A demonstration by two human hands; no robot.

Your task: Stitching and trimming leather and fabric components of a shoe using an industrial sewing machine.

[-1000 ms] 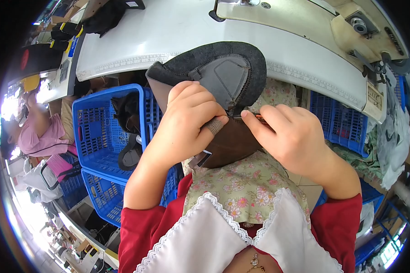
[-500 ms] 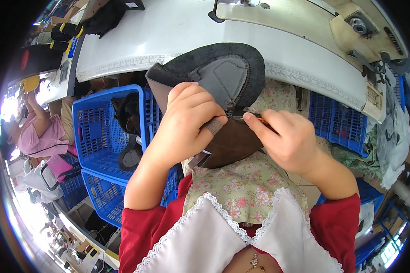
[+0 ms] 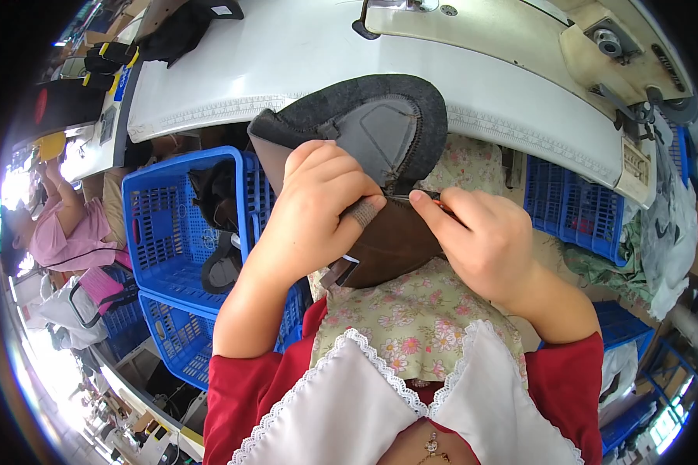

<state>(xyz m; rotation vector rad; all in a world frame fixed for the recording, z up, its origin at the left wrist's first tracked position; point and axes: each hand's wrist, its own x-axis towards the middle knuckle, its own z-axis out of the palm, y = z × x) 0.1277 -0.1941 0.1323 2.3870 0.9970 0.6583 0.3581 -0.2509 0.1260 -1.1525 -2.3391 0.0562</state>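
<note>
Held over my lap is a shoe or boot upper (image 3: 395, 244), brown on its near side, with a black fuzzy edge and a stitched grey lining (image 3: 376, 136) on the far side. My left hand (image 3: 318, 205) is closed on its left part, thumb and fingers pinching beside the seam; a tan wrap goes round one digit. Close to it, my right hand (image 3: 485, 236) is closed round a small slim tool (image 3: 444, 204) with a bit of orange and a thin metal tip. That tip meets the seam between the brown and grey parts. Fingers hide most of the tool, so its exact kind is unclear.
Ahead lies a white sewing table (image 3: 287, 70) with a ruler strip along its edge and a sewing machine (image 3: 504, 39) on it. Blue crates (image 3: 182, 271) with black pieces stand at left; another blue crate (image 3: 574, 205) is at right. A person in pink (image 3: 74, 229) sits far left.
My right hand and forearm have shifted slightly left and inward, with the tool still at the seam. The upper's far edge has moved slightly left. My left hand keeps nearly the same grip.
</note>
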